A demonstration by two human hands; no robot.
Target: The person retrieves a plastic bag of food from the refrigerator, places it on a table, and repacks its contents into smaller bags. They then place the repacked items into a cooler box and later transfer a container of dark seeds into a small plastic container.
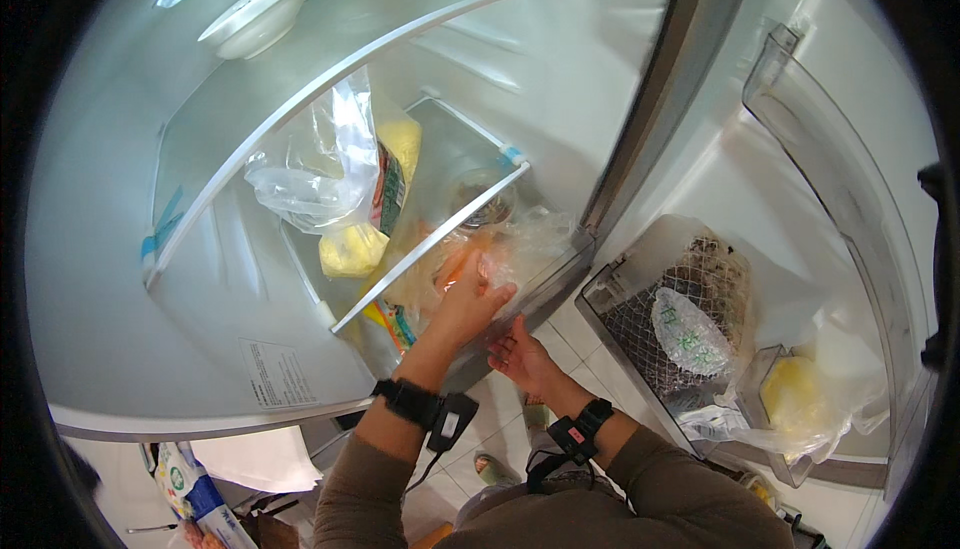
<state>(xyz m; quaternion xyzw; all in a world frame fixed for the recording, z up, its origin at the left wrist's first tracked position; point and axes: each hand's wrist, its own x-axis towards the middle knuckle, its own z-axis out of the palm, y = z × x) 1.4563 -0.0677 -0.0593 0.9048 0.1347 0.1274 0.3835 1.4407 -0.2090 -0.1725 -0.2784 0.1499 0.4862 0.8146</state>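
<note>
Little Room, and Much Need of Care

My left hand [470,299] reaches low into the refrigerator [230,299], where its fingers are bent against a clear plastic bag [540,236]. Orange pieces [462,261] show in this bag, which lies at the bottom near the front edge, to the right of the white shelf rail [430,246]. The fingertips are partly hidden, so I cannot tell if they pinch the plastic or only touch it. My right hand [525,361] is just beside the front edge, its fingers half curled and apart, and I see nothing in it.

The plastic looks thin and loose. If I pull by one fold only, I think it could tear or slide, and the orange pieces might spill toward the tiled floor [470,479]. A round clear container [485,201] is near the bag; a loose fold could drag on it and tip it. If I lift too steeply, my knuckles could strike the rail, and a knock there may shake the yellow bundle [352,249] behind it. My right hand, being low and without load, could support the bag from below.
</note>
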